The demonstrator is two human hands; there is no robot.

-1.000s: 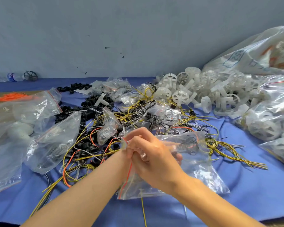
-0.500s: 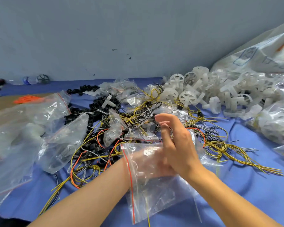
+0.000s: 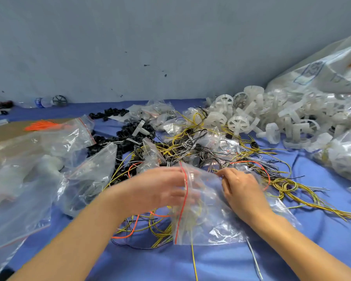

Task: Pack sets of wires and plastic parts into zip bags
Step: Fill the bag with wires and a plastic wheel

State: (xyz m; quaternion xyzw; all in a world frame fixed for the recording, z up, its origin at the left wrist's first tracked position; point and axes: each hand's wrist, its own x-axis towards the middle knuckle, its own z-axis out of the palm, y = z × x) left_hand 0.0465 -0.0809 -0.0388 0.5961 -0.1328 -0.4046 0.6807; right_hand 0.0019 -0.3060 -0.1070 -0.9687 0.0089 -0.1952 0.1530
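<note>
Zip bag (image 3: 211,226) between left hand (image 3: 158,189), grip unclear, and right hand (image 3: 241,189), tight on edge.

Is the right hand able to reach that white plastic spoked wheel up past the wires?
Probably yes. The right hand pinches the clear zip bag, and only the low tangle of yellow and black wires lies between it and the white plastic spoked wheel.

The blue desk (image 3: 322,240) holds wires (image 3: 190,147) past the left hand (image 3: 156,189) and right hand (image 3: 239,187), white wheels (image 3: 239,122) farther right, bags (image 3: 28,159) left.
</note>
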